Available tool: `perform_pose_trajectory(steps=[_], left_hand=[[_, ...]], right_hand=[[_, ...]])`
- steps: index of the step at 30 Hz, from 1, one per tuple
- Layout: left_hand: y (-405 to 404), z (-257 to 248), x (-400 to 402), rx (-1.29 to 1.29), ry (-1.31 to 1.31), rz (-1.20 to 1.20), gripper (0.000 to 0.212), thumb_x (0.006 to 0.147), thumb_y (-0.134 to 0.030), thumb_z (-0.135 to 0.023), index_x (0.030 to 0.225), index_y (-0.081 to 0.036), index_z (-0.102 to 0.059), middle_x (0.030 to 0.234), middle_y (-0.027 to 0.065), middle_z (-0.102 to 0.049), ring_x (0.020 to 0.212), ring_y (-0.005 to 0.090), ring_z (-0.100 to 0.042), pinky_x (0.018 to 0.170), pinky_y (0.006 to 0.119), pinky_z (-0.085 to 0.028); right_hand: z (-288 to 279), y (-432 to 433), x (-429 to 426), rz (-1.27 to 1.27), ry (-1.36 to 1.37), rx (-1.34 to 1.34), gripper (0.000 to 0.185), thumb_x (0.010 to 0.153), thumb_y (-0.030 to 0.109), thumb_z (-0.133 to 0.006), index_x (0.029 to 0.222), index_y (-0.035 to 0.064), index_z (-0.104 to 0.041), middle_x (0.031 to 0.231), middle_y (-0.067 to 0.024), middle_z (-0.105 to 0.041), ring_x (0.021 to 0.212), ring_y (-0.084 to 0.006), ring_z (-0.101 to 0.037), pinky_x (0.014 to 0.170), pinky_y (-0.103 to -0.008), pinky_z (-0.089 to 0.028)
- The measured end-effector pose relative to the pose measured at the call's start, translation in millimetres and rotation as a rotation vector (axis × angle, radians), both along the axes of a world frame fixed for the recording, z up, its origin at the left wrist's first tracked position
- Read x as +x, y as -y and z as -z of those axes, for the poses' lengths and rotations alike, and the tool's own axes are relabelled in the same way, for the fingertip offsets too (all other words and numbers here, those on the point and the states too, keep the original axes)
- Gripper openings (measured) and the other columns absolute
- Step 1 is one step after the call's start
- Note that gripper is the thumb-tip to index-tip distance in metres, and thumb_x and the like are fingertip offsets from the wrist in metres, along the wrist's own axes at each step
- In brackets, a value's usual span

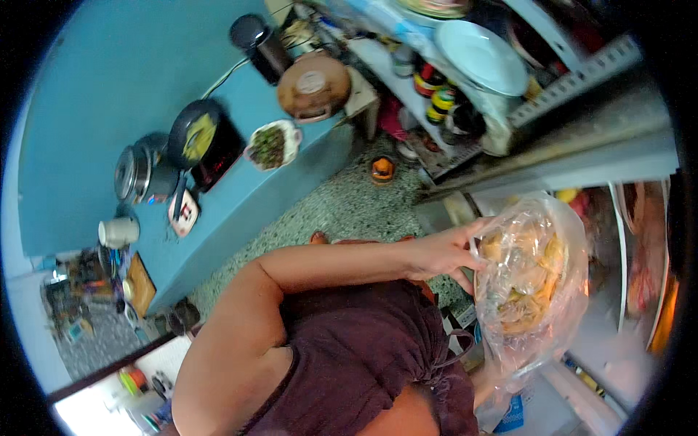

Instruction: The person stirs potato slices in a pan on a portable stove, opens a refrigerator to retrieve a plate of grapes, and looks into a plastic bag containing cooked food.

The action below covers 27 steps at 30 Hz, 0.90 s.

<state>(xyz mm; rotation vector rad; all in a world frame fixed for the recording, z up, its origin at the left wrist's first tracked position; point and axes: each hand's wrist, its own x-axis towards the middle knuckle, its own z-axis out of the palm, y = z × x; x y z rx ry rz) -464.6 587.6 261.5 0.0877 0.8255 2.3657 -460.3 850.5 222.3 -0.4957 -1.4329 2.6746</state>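
A clear plastic bag (526,283) with yellowish-brown food inside is held out to my right, in front of an open refrigerator (589,349). My left arm reaches across my body, and my left hand (450,253) pinches the bag's near upper edge between thumb and fingers. Below it, my right hand (485,379) is partly hidden by the plastic and appears to support the bag from underneath. Its fingers cannot be made out clearly. Glare on the plastic blurs what the food is.
A blue counter (234,201) bears a frying pan (188,133) with yellow food on an induction cooker (221,169), a dish of chopped greens (271,145) and a lidded pot (313,87). A metal shelf rack (578,82) holds jars and a white basin (482,57). An orange-topped object (383,170) sits on the floor.
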Motion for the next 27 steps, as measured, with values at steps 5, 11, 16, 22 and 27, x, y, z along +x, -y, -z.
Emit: perform_pose_trajectory(steps=[5,11,16,22,27], left_hand=[[96,59,55,-0.065,0.062,-0.24,0.073,0.08,-0.005,-0.055,0.136,-0.018,-0.011,0.124,0.0117,-0.037,0.1,0.0243,-0.051,0.07,0.037,-0.054],[218,85,146,-0.186,0.242,-0.56,0.066,0.081,-0.007,-0.055,0.135,-0.017,-0.019,0.12,0.0078,-0.045,0.098,0.0184,-0.053,0.073,0.034,-0.052],[296,97,226,-0.291,0.392,-0.758,0.069,0.079,-0.005,-0.056,0.136,-0.013,-0.019,0.124,0.0085,-0.044,0.101,0.0194,-0.052,0.077,0.034,-0.049],[332,120,292,-0.21,0.447,-1.043,0.061,0.079,-0.004,-0.053,0.133,-0.014,-0.027,0.121,0.0069,-0.046,0.101,0.0204,-0.053,0.077,0.034,-0.048],[330,143,321,-0.062,0.471,-1.233,0.056,0.079,-0.004,-0.052,0.13,-0.012,-0.03,0.12,0.0069,-0.047,0.103,0.0209,-0.052,0.081,0.037,-0.047]], right_hand=[[19,96,-9,-0.261,0.102,0.014,0.065,0.086,0.053,-0.035,0.127,0.0029,-0.034,0.127,-0.0124,-0.04,0.116,-0.0262,-0.039,0.098,-0.0373,-0.03],[45,256,6,-0.625,0.271,-0.061,0.065,0.086,0.053,-0.034,0.127,0.0022,-0.035,0.127,-0.0122,-0.041,0.115,-0.0259,-0.04,0.099,-0.0363,-0.029],[70,382,39,-0.961,0.261,-0.013,0.059,0.09,0.046,-0.029,0.128,0.0011,-0.032,0.127,-0.0126,-0.041,0.117,-0.024,-0.039,0.1,-0.0362,-0.028],[78,475,67,-1.317,0.2,-0.098,0.058,0.091,0.046,-0.024,0.129,0.002,-0.033,0.13,-0.01,-0.038,0.121,-0.0214,-0.034,0.1,-0.0342,-0.025],[89,519,69,-1.495,0.202,-0.023,0.059,0.091,0.047,-0.024,0.129,0.0023,-0.033,0.13,-0.0093,-0.039,0.12,-0.0205,-0.036,0.1,-0.0327,-0.027]])
